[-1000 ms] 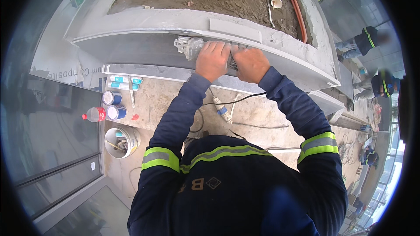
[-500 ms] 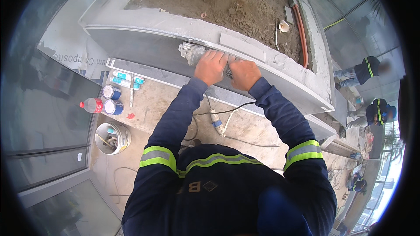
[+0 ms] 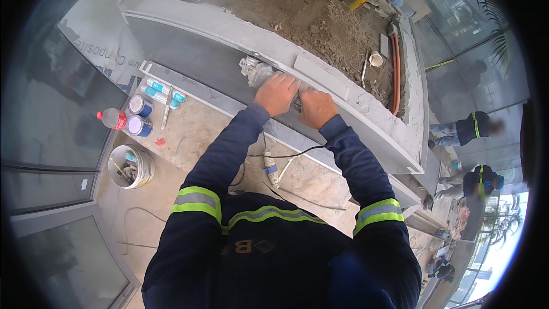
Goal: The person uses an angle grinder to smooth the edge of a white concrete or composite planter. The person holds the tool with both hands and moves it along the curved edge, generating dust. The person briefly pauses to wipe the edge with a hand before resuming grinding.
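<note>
Both hands are wrapped round a dusty power tool that looks like an angle grinder [image 3: 255,72]. My left hand [image 3: 277,93] grips it just behind its pale metal head, and my right hand [image 3: 317,109] closes round the rear of the body. The tool lies along the top edge of a grey panel [image 3: 177,39] that faces the planter wall. Its head points left, and its disc cannot be made out. A dark power cord [image 3: 297,153] runs below my right forearm to a plug connector [image 3: 270,169].
Soil and a palm fill the planter [image 3: 274,23] beyond the wall. On the left stand two tins [image 3: 140,126], a red-capped bottle [image 3: 112,118], sealant tubes [image 3: 162,96] and a white bucket [image 3: 131,167]. Several workers [image 3: 476,128] are at the right.
My view has turned, so the planter and wall slope down more steeply to the right. Both hands keep hold of the angle grinder, which stays at about the same place along the panel edge.
</note>
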{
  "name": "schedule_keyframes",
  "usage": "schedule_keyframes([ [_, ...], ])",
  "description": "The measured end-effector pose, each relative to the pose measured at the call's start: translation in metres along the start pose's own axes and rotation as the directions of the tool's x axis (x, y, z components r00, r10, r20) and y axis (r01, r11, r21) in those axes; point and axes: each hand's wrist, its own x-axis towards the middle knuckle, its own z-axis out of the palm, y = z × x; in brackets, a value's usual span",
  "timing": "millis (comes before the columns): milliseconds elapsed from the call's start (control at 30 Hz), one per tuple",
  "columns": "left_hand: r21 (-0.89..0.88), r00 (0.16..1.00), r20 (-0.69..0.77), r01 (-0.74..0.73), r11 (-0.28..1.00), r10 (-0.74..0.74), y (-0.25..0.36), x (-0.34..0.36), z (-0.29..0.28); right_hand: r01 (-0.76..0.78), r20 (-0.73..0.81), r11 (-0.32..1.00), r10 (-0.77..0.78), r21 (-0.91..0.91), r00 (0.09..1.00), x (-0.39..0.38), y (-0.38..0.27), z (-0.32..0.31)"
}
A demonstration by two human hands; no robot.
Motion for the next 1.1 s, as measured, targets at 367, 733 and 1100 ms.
schedule_keyframes([
  [367, 0.034, 0.997, -0.061, -0.048, 0.998, 0.050, 0.061, 0.009, 0.002, -0.064, 0.061, 0.998, 0.064, -0.007, 0.996, -0.058, 0.011, -0.026],
  [733, 0.016, 0.999, 0.006, 0.032, 0.999, -0.032, 0.010, -0.002, 0.001, 0.012, -0.021, 1.000, -0.013, -0.026, 1.000, -0.005, 0.003, 0.001],
  [1100, 0.046, 0.997, -0.066, 0.040, 0.998, -0.037, 0.072, 0.005, -0.002, -0.064, 0.034, 0.997, 0.066, -0.044, 0.997, -0.058, 0.007, -0.027],
])
